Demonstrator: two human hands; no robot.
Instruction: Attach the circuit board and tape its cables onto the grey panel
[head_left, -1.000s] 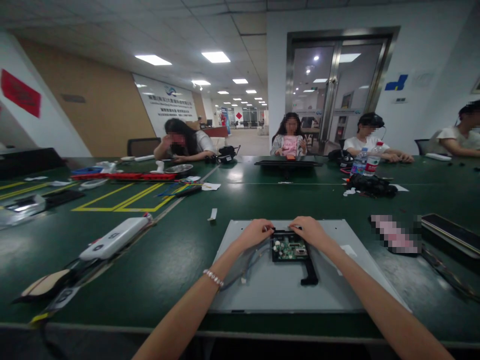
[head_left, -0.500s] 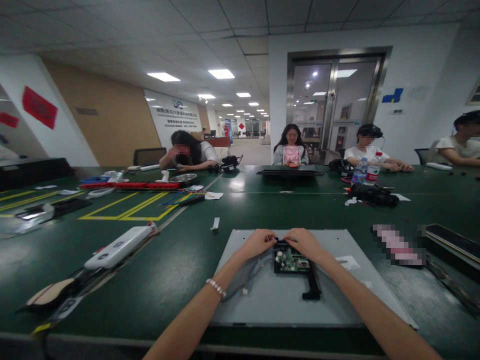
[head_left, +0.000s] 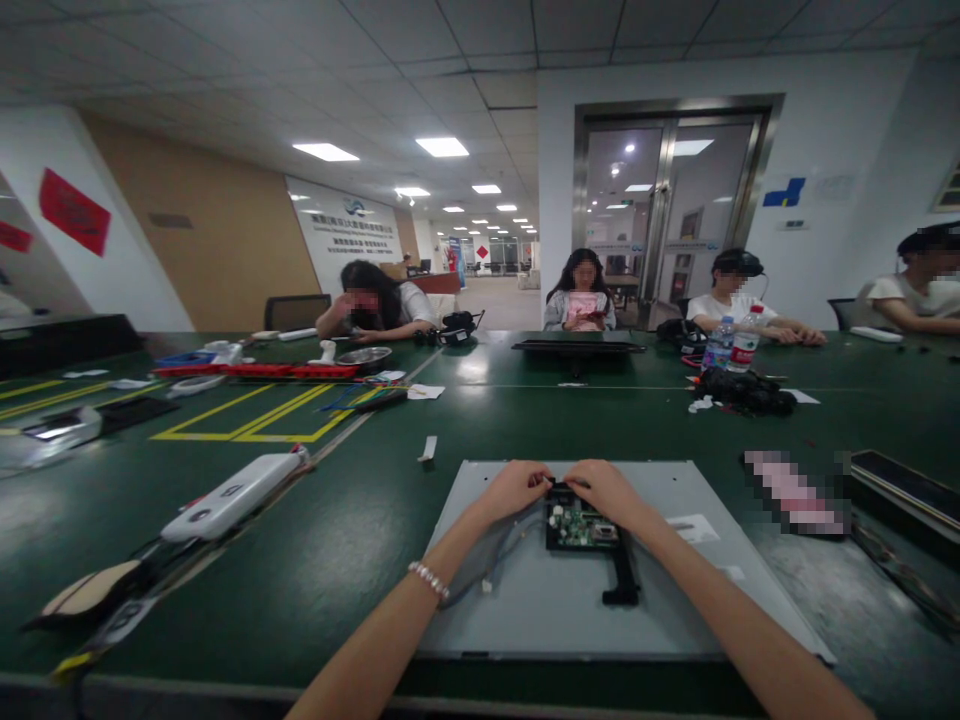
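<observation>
A grey metal panel (head_left: pixel 517 620) lies flat on the table in front of me. On it sits a black plastic bracket (head_left: pixel 621 585) framing a green circuit board (head_left: pixel 585 522). At the bracket's far left corner, my left hand (head_left: pixel 517 488) is closed in a pinch; what its fingertips grip is too small to make out. My right hand (head_left: pixel 604 490) bends over the bracket's far edge close by, fingers pressed together and partly hiding that edge. Loose thin cables (head_left: pixel 510 545) run from the board's left side under my left wrist, ending in a small white connector (head_left: pixel 487 584).
Left of the panel lies a white power bank-like device (head_left: pixel 232 497) with straps. To the right are a pixelated pink item (head_left: pixel 799 490) and a long dark bar (head_left: pixel 907 490). Farther off stand bottles (head_left: pixel 742 340) and a black flat screen (head_left: pixel 577 347). Several people sit across the green table (head_left: pixel 360 580).
My hands stay at the bracket's far edge, almost unmoved. The view has shifted very slightly. The person opposite in the middle has raised their hands with a held object.
</observation>
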